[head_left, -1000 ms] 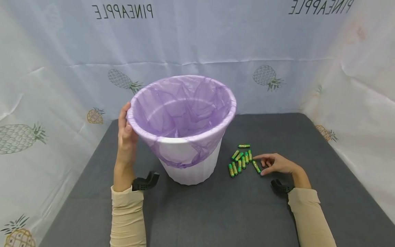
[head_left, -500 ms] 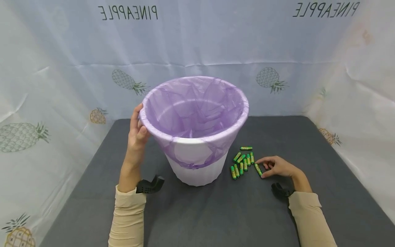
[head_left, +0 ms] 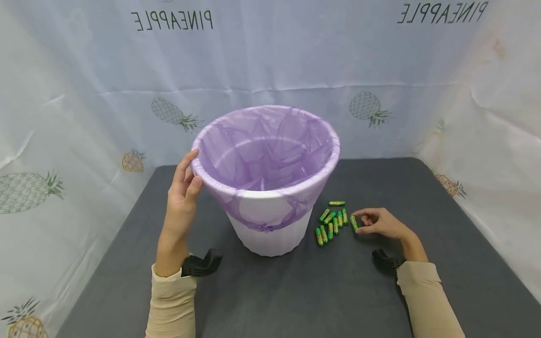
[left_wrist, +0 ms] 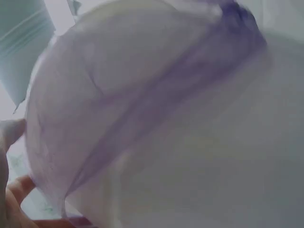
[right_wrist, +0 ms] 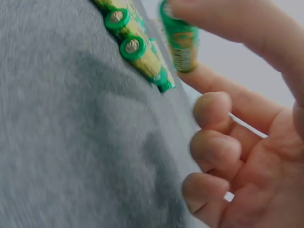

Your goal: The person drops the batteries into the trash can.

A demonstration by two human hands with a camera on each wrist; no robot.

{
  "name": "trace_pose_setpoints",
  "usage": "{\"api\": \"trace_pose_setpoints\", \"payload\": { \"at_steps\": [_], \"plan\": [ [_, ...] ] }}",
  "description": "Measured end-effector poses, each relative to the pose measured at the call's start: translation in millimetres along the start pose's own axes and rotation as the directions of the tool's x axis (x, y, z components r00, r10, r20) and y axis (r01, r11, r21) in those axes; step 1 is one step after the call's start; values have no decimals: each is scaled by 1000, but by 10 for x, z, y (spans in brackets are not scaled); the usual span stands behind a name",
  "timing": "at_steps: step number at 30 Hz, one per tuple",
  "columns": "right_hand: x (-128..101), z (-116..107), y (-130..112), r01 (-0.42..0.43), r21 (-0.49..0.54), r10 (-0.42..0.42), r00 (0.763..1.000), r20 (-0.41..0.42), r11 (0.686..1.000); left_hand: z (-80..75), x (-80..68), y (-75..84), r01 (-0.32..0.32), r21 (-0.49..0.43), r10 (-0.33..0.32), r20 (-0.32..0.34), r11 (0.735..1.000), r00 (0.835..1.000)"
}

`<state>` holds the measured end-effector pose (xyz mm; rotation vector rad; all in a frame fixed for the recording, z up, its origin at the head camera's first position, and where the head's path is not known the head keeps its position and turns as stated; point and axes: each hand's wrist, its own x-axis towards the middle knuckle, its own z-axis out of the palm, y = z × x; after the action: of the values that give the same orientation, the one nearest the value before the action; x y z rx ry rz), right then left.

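A white bin (head_left: 270, 232) lined with a purple bag (head_left: 266, 150) stands mid-table. My left hand (head_left: 188, 171) rests against the bin's left rim, fingers fairly straight and the thumb under the lip. The left wrist view is filled by the bin wall (left_wrist: 190, 142), with fingertips (left_wrist: 12, 190) at the lower left. Several green batteries (head_left: 330, 224) lie right of the bin. My right hand (head_left: 364, 221) pinches one battery (head_left: 353, 221) at the cluster's right edge. In the right wrist view that battery (right_wrist: 183, 45) sits between thumb and forefinger, beside others (right_wrist: 137, 47) on the mat.
The table is covered by a dark grey mat (head_left: 296, 291). White curtains printed with pineapples (head_left: 367, 105) close in the back and both sides. One battery (head_left: 336, 203) lies apart behind the cluster.
My right fingers have closed on the rightmost battery, which lay flat on the mat. My left hand has loosened on the rim, its fingers straighter. The bin shifted slightly right earlier.
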<state>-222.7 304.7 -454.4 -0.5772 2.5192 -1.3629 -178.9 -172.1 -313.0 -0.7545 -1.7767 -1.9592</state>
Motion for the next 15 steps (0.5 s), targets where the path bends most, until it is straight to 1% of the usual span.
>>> {"api": "trace_pose_setpoints", "payload": {
  "at_steps": [2, 3, 6, 9, 12, 15],
  "plan": [
    [5, 5, -18, -1, 15, 1, 1000, -28, 1000, -34, -6, -36, -55, 61, 53, 32, 997, 998],
    [7, 8, -31, 1, 21, 0, 999, -47, 1000, -41, -10, -41, -73, 86, 69, 40, 994, 997],
    [12, -2, -97, 13, 52, -7, 995, -102, 999, -43, -14, -43, -95, 77, 91, 57, 992, 994],
    [23, -28, -208, 14, 75, -3, 988, -153, 997, -29, -22, -24, -73, 44, 71, 40, 996, 997],
    [34, -55, -335, 1, 91, 17, 981, -192, 996, -3, -29, 7, -25, 20, 25, 2, 999, 1000],
    [31, -80, -478, 4, 119, 24, 972, -233, 993, 23, -27, 35, 23, 8, -23, -33, 1000, 999]
  ]
}}
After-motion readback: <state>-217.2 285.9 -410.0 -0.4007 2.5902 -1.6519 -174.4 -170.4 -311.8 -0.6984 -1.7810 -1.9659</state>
